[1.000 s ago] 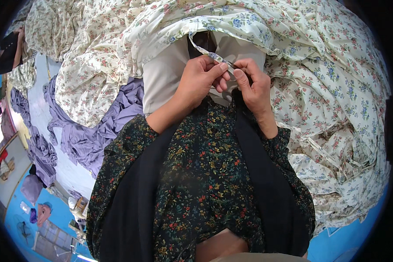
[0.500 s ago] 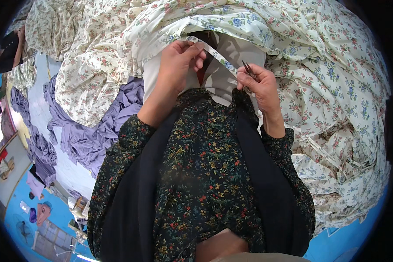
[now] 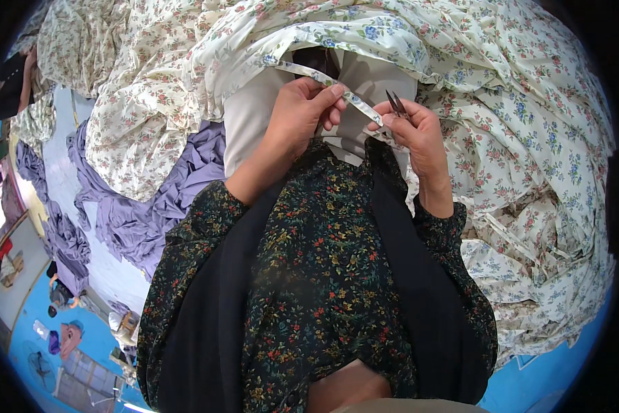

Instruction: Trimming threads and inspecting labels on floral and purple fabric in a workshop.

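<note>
A narrow strap of white cloth with blue flowers (image 3: 362, 105) stretches slantwise between my hands, above my lap. My left hand (image 3: 297, 115) is closed in a pinch on its middle part, thumb on top. Its far end runs up to the large floral cloth (image 3: 371, 33) heaped in front of me. My right hand (image 3: 423, 141) pinches the near end between thumb and finger. Small dark thread snips (image 3: 396, 104) are also held in that hand, with their two points sticking up apart past the fingers. Their handles are hidden in the palm.
Floral cloth (image 3: 516, 151) lies in big folds at the right. More of it (image 3: 141, 144) is heaped at the left, beside crumpled purple cloth (image 3: 137, 227) on a pale table (image 3: 106, 265). Another person's arm (image 3: 28, 76) shows at the far left.
My left hand has slid along the strap toward my right hand and a little down. My right hand has shifted slightly right, and the snips' points now stand more upright and apart.
</note>
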`<action>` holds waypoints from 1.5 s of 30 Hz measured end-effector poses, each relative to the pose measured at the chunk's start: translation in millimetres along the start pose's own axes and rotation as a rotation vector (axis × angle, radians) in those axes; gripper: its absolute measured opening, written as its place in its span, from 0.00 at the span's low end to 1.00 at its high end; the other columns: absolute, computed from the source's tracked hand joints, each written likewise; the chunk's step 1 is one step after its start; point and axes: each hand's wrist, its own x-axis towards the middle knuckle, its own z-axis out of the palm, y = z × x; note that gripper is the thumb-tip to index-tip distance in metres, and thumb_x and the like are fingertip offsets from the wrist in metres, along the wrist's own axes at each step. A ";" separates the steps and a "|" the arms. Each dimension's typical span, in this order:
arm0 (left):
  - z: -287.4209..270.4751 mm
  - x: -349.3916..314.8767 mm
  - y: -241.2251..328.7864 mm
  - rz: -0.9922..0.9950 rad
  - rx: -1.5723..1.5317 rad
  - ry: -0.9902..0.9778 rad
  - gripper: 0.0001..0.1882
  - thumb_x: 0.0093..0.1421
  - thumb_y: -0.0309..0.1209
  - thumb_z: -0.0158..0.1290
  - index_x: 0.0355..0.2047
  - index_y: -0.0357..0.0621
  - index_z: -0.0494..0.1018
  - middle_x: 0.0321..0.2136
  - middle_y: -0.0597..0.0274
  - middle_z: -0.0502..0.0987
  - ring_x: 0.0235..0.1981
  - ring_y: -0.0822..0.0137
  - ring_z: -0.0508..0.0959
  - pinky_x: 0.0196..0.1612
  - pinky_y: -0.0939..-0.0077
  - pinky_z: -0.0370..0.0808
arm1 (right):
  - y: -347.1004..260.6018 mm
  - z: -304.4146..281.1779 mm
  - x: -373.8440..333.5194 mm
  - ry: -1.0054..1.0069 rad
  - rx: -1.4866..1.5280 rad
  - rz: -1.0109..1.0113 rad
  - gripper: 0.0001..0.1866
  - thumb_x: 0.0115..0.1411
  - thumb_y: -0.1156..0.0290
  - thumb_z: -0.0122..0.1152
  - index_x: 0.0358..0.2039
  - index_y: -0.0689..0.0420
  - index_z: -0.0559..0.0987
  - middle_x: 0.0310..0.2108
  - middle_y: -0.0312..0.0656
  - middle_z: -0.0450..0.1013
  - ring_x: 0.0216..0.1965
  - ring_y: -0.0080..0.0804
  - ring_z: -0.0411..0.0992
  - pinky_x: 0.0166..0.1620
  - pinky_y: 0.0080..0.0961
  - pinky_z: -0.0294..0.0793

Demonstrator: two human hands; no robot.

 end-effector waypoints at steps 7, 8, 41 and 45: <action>-5.2 1.3 -3.7 -0.013 -0.025 0.015 0.10 0.63 0.31 0.55 0.31 0.34 0.72 0.24 0.62 0.77 0.20 0.75 0.73 0.23 0.84 0.69 | 2.7 -5.3 1.9 0.033 -0.041 -0.036 0.09 0.62 0.73 0.56 0.39 0.64 0.78 0.28 0.39 0.78 0.24 0.13 0.68 0.28 0.11 0.61; -5.3 1.0 -4.0 -0.020 -0.024 0.011 0.10 0.63 0.31 0.55 0.31 0.34 0.72 0.24 0.62 0.77 0.20 0.76 0.73 0.23 0.83 0.69 | 3.0 -5.0 2.7 0.050 -0.030 -0.018 0.08 0.62 0.72 0.56 0.39 0.63 0.78 0.27 0.37 0.78 0.23 0.12 0.67 0.27 0.10 0.58; 2.3 -1.8 -15.0 -0.069 -0.137 -0.200 0.08 0.63 0.25 0.49 0.40 0.33 0.71 0.27 0.59 0.77 0.21 0.74 0.74 0.22 0.84 0.70 | 13.6 8.4 5.5 -0.017 0.003 -0.099 0.10 0.60 0.74 0.59 0.40 0.62 0.71 0.28 0.36 0.72 0.30 0.20 0.72 0.38 0.16 0.69; 3.1 -1.5 -13.2 -0.096 -0.134 -0.177 0.08 0.63 0.28 0.50 0.39 0.36 0.71 0.26 0.62 0.77 0.20 0.76 0.73 0.22 0.86 0.68 | 12.8 9.6 5.4 -0.010 0.005 -0.103 0.09 0.60 0.74 0.60 0.39 0.62 0.71 0.27 0.36 0.72 0.30 0.20 0.72 0.38 0.16 0.69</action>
